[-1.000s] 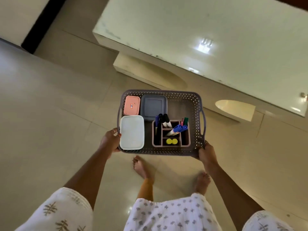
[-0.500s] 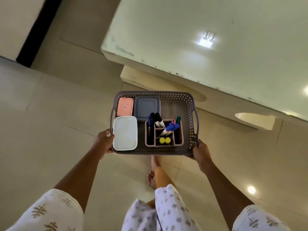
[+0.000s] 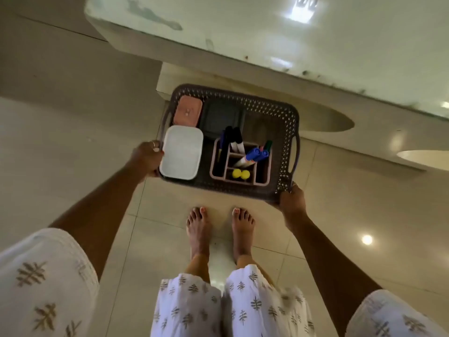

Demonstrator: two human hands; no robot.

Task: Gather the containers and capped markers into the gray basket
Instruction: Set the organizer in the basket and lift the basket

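Observation:
I hold the gray basket (image 3: 274, 103) in the air above the floor, just in front of the table edge. My left hand (image 3: 147, 158) grips its left side and my right hand (image 3: 292, 200) grips its near right corner. Inside lie a white-lidded container (image 3: 182, 152), a pink container (image 3: 187, 114) and a gray container (image 3: 222, 117). A pink organizer (image 3: 240, 164) on the right holds capped markers (image 3: 254, 155), black, blue, green, and two yellow caps (image 3: 240, 173).
A glossy white table (image 3: 291, 37) fills the top of the view, its base (image 3: 328, 117) behind the basket. My bare feet (image 3: 220, 227) stand on the tiled floor below the basket. Open floor spreads to the left.
I have walked closer to the table and both feet now stand together. The basket stays level in both hands, now near the table's edge.

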